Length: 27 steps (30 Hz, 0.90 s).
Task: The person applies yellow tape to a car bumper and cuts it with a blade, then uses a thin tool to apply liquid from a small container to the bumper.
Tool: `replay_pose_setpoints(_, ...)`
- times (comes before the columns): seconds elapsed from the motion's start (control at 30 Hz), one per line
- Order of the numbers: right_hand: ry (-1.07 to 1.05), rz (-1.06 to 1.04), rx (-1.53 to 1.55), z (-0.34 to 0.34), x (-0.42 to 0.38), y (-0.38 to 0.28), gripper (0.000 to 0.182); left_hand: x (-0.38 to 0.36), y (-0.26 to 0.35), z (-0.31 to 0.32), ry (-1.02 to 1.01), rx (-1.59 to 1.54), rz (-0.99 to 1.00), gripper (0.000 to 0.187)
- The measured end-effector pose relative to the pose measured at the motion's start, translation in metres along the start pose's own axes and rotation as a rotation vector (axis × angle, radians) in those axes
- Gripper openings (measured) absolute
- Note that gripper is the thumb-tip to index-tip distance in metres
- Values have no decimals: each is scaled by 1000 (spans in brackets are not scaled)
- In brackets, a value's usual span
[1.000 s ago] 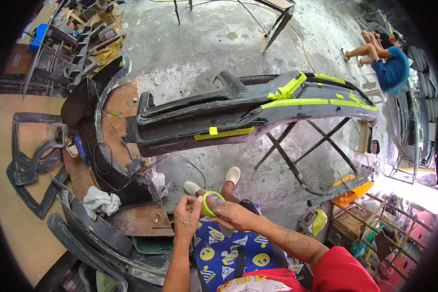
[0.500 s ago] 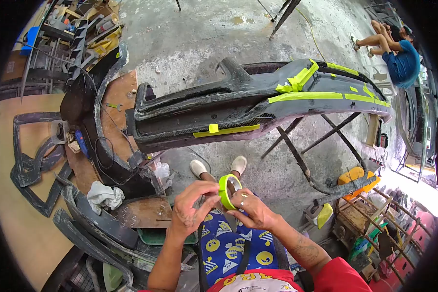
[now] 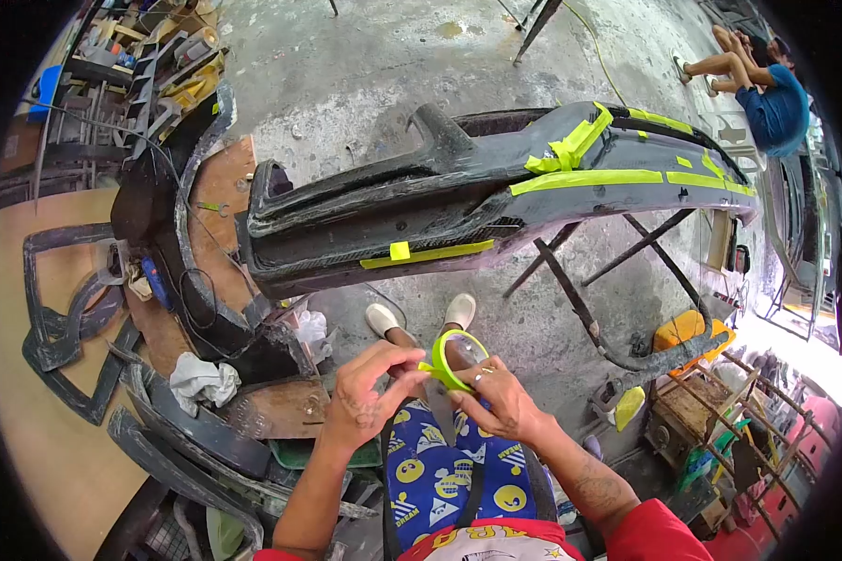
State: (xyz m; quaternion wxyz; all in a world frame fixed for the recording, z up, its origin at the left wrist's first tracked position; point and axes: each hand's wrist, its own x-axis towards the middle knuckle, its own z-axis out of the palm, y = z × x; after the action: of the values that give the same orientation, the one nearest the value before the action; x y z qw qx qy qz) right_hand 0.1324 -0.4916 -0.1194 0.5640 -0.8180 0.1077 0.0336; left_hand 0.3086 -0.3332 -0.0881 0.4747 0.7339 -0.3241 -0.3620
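A roll of bright yellow-green masking tape (image 3: 446, 379) is held in front of my lap. My right hand (image 3: 498, 397) grips the roll at its right side, fingers wrapped round the ring. Pinched between thumb and fingers of my left hand (image 3: 372, 385) is the tape's loose end, a short strip running to the roll. Beyond my feet, a long dark bumper (image 3: 393, 201) rests on a stand, with strips of the same tape (image 3: 585, 180) stuck along it. A small square of tape (image 3: 399, 251) sits on its near left part.
Dark trim frames (image 3: 65, 318) lie on a tan board at left. A white rag (image 3: 203, 381) rests on curved black parts. Metal stand legs (image 3: 571, 290) reach the concrete floor. At right are a yellow container (image 3: 680, 330) and a rusty rack (image 3: 748, 439). A person in blue (image 3: 775, 112) sits far right.
My left hand has pulled a short strip of tape out from the roll. The roll has turned so its open ring faces me more. The view has shifted slightly.
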Motion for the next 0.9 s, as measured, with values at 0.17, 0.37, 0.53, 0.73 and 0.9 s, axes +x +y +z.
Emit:
replay_pose_setpoints(0.17, 120, 107, -37, -4, 2, -4, 15, 3, 5, 13, 104, -40, -11, 21)
replay_pose_setpoints(0.37, 231, 185, -49, -16, 5, -19, 13, 3, 7, 24, 211, -184, -95, 19)
replay_pose_setpoints(0.53, 328, 131, -24, -17, 2, -19, 10, 7, 17, 26, 202, -326, -114, 28)
replay_pose_setpoints(0.73, 351, 81, -9, -21, -2, -23, 9, 7, 22, 23, 132, -289, -73, 33)
replay_pose_setpoints(0.9, 331, 109, -15, -33, -5, -34, 8, 15, 31, 25, 333, -598, -156, 50)
